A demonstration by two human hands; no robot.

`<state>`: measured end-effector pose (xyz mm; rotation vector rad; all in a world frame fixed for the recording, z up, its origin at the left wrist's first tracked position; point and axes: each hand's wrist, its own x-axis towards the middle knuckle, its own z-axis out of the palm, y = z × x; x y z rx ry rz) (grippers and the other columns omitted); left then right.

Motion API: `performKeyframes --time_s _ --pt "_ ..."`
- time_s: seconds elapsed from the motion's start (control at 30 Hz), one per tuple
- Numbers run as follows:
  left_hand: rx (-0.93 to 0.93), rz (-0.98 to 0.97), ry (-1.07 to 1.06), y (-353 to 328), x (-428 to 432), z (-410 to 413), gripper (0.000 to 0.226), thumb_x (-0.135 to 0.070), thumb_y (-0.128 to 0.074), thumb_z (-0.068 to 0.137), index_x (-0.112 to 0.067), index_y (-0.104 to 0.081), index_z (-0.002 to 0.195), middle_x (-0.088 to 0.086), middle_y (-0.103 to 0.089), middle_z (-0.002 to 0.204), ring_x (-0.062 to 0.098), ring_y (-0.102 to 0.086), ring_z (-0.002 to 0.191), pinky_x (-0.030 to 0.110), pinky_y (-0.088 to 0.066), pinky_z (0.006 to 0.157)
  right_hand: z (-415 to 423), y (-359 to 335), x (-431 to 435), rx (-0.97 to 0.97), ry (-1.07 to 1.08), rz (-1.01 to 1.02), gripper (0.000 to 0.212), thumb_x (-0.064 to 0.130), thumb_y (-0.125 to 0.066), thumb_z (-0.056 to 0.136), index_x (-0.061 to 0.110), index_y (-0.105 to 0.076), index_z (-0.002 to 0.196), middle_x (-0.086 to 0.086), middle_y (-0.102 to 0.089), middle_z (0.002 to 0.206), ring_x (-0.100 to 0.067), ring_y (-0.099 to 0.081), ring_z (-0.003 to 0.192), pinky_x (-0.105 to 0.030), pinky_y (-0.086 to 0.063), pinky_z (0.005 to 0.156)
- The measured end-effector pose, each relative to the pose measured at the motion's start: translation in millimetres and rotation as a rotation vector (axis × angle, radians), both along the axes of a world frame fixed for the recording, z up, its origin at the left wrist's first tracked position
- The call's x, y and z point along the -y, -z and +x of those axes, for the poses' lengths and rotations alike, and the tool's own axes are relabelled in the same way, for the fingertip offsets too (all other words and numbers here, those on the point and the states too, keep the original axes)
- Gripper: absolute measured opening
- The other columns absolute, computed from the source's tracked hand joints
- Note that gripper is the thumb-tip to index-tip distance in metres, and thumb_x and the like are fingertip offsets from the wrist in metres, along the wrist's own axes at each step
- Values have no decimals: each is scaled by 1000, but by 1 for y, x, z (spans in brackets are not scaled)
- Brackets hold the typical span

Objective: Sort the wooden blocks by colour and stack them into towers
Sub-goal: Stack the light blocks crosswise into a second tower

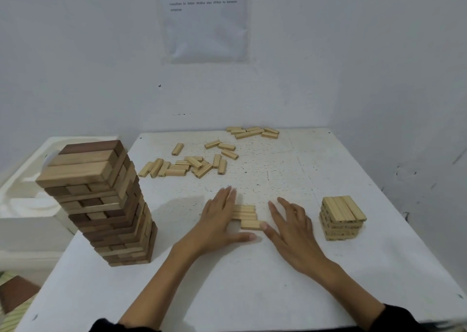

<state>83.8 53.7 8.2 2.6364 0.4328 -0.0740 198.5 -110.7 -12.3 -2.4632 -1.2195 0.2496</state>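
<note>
Three pale wooden blocks [246, 216] lie side by side flat on the white table [252, 281] between my hands. My left hand [219, 220] rests flat with fingers spread against the left ends of the blocks. My right hand [290, 228] lies open just right of them, its thumb tip touching the nearest block. A short pale tower [341, 219] stands to the right. A tall tower of mixed dark and light brown blocks [108, 205] stands at the left. Several loose pale blocks [187, 166] lie scattered further back, with another cluster [254, 132] near the wall.
A white foam box [27, 200] sits beside the table on the left. A printed sheet [204, 15] hangs on the white wall behind. The wall closes the table's far and right sides.
</note>
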Motion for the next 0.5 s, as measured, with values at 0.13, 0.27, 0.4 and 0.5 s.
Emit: performKeyframes --time_s 0.13,0.27,0.4,0.5 --pt "-153 91 -23 13 2 -11 141 -102 -11 45 -8 29 143 5 39 148 17 37 136 40 20 113 -3 -3 1 29 -132 -196 128 87 33 38 22 17 147 -2 31 152 -21 21 141 -40 12 113" --pt "-177 131 14 17 6 -8 134 -98 -7 51 -7 31 142 7 41 147 18 37 135 46 21 112 -3 -3 -13 11 -189 -241 134 89 33 32 20 19 147 -4 33 151 -23 24 141 -43 14 113" --pt "-196 123 -3 13 11 -7 113 -73 -38 81 -6 28 143 9 37 149 20 33 138 49 17 114 -1 -6 -23 -6 -182 -244 142 92 28 27 19 16 148 -6 29 153 -24 20 142 -45 12 113" --pt "-161 99 5 13 5 -7 122 -81 -42 73 -9 24 146 8 32 153 19 29 141 46 16 115 4 -9 -22 13 -185 -221 138 94 25 30 24 13 148 -3 19 155 -23 12 142 -43 6 114"
